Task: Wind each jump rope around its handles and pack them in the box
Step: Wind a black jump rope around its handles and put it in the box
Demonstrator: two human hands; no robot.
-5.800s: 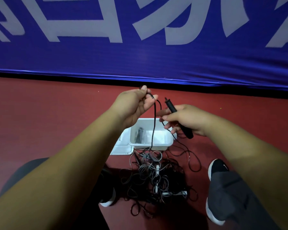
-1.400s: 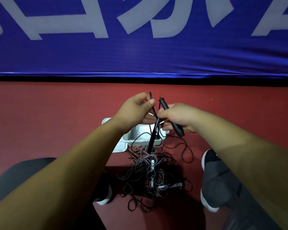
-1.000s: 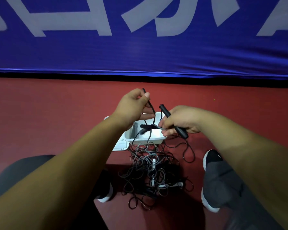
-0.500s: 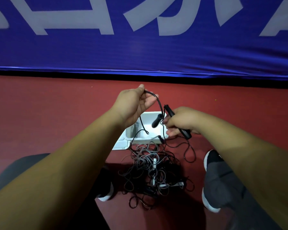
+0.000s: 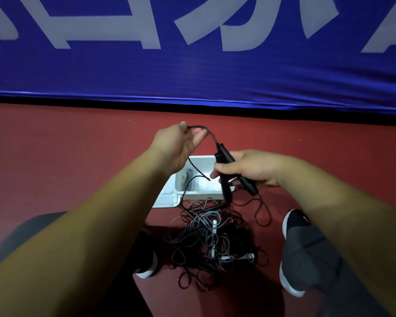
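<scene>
Half a second back, the second handle swung loose in front of the box. Now both handles (image 5: 224,153) lie side by side in my right hand (image 5: 252,168). My fingers are curled tight round the pair, tops pointing up and away, butts sticking out below the fist. Nearly six seconds ago that hand had one handle only, and the cord hung straight down from my left.

Left hand (image 5: 174,147) is raised, much where it was, thumb and forefinger pinching the cord (image 5: 209,131). The cord arcs from that pinch across to the top of the upper handle. A slack length drops from under the left palm and hangs in front of the box.

Box (image 5: 202,159): white, open, on the red floor (image 5: 66,156) directly below both hands. One grey wound rope (image 5: 189,177) sits inside, on its left side. The lid (image 5: 166,201) lies flat at the box's near-left corner.

Pile of ropes (image 5: 206,239): a tangled heap reaching the box's near wall, lying between my shoes (image 5: 294,223).

Edges: the blue banner (image 5: 192,76) closes the far side, its lower edge well beyond the box. The floor runs wide to the left and right of the box. The near side is hemmed in by the pile, the shoes and my knees.
</scene>
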